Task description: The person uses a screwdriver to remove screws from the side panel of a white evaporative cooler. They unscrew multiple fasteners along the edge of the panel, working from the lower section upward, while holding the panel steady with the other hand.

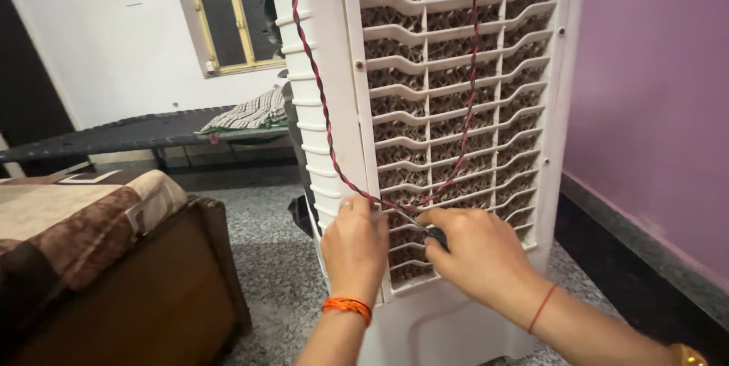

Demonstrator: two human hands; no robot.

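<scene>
A tall white air cooler [334,108] stands in front of me, its slatted back panel [456,93] showing brown honeycomb padding. A twisted red-and-black cord [319,100] hangs in a loop across the panel. My left hand [355,248], with an orange thread at the wrist, rests against the cooler's corner edge, fingers by the cord's low point. My right hand [478,256] grips a screwdriver with a dark handle [437,238]; its metal shaft points up-left toward the panel's left edge, close to my left fingers.
A bed with a brown patterned blanket [83,222] and wooden frame stands at the left. Farther back are a low dark cot [129,134] with a checked cloth [247,114] and a yellow-framed window [228,13]. A purple wall [653,108] rises on the right, over speckled floor [266,237].
</scene>
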